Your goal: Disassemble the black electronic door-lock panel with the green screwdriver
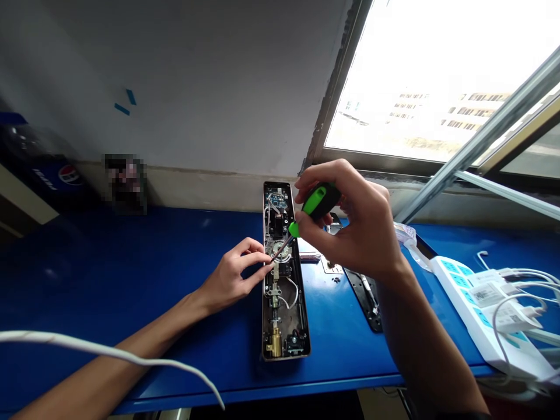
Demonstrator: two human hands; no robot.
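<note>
An opened electronic door lock body (pixel 280 303) lies lengthwise on the blue table, showing a circuit board, wires, a round metal part and a brass cylinder. My left hand (pixel 236 274) rests its fingertips at the lock's left edge, near the round part. My right hand (pixel 350 227) grips a green and black screwdriver (pixel 317 204) above the lock. Its thin shaft (pixel 282 246) slants down to the round part, and its tip is hidden close by my left fingers.
A black metal plate (pixel 365 297) and small parts lie right of the lock. A white power strip (pixel 476 303) with plugged-in adapters sits at the right. A white cable (pixel 109 354) crosses the near left. A dark Pepsi-branded object (pixel 56 175) stands far left against the wall.
</note>
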